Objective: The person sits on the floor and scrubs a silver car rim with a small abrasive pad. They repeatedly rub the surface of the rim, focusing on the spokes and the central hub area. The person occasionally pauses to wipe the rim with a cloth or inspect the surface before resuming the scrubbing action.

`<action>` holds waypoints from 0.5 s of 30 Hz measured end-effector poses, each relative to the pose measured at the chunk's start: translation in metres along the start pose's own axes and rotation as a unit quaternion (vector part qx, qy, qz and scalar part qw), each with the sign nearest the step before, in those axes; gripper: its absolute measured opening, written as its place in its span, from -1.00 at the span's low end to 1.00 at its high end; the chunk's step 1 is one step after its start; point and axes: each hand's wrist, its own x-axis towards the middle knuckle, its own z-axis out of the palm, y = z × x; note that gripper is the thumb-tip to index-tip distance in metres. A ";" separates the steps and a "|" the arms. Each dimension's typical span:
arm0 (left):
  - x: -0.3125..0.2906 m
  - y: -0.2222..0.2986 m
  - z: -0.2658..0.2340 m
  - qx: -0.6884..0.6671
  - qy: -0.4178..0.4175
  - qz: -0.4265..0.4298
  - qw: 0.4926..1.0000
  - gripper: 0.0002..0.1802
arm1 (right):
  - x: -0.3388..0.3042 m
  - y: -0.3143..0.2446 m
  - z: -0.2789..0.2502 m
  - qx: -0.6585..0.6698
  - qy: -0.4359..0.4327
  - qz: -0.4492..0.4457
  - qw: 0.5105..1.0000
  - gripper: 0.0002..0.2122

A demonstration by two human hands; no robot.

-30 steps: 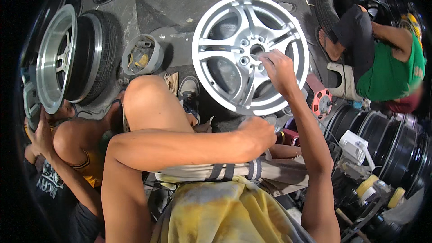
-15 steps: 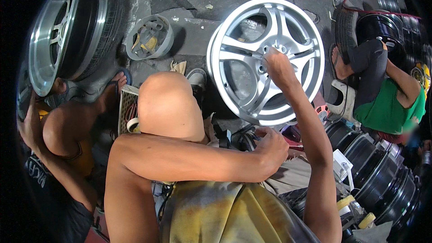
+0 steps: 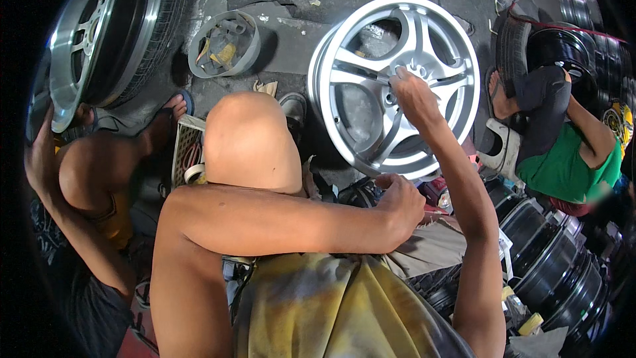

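Observation:
A silver alloy wheel rim [image 3: 434,73] with paired spokes stands in front of me, its face turned up toward me. My right hand [image 3: 416,96] reaches over it, fingers pinched together at the hub beside the bolt holes. Whatever small thing those fingers hold is hidden. Across my lap lies my left forearm, and my left hand [image 3: 401,211] is curled close to the rim's lower edge. The palm side is out of sight, so its contents cannot be made out.
Left of the rim stands a grey bucket [image 3: 248,59] holding scraps. Further left a person's hand [image 3: 41,159] is by a polished wheel [image 3: 63,86] near a tire [image 3: 156,33]. A person in green [image 3: 566,162] sits right, near stacked black rims [image 3: 553,258]. A basket [image 3: 180,149] is beside my knee.
My right hand stays at the hub, with its fingers shifted slightly. The left hand keeps its curled shape near the rim's lower edge. The whole view has moved a little.

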 end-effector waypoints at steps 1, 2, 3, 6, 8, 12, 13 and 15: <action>0.001 0.001 0.000 0.004 0.000 0.002 1.000 -0.71 | 0.001 0.003 0.005 -0.021 -0.007 -0.014 1.000 -0.95; 0.003 0.002 -0.001 0.009 0.000 0.005 1.000 -0.71 | -0.002 0.008 0.006 -0.028 -0.030 -0.014 0.999 -0.95; 0.004 0.000 -0.001 0.010 -0.002 0.000 1.000 -0.70 | 0.006 0.004 0.000 -0.033 -0.021 -0.025 0.999 -0.95; 0.005 0.003 -0.002 0.004 -0.005 -0.004 1.000 -0.68 | 0.008 -0.005 -0.019 -0.040 -0.033 -0.036 0.998 -0.93; 0.009 0.005 0.001 -0.011 -0.016 0.002 1.000 -0.68 | 0.008 0.001 0.001 -0.082 -0.036 -0.065 0.994 -0.97; 0.010 0.010 0.000 -0.006 0.005 -0.032 0.999 -0.68 | 0.011 0.002 0.001 -0.080 0.049 -0.117 0.989 -0.96; 0.009 0.010 0.000 -0.008 0.001 -0.029 1.000 -0.68 | 0.008 -0.001 -0.007 -0.074 0.059 -0.123 0.988 -0.96; 0.007 0.006 -0.003 -0.003 -0.005 -0.017 1.000 -0.68 | 0.008 -0.007 -0.013 -0.058 0.054 -0.105 0.991 -0.94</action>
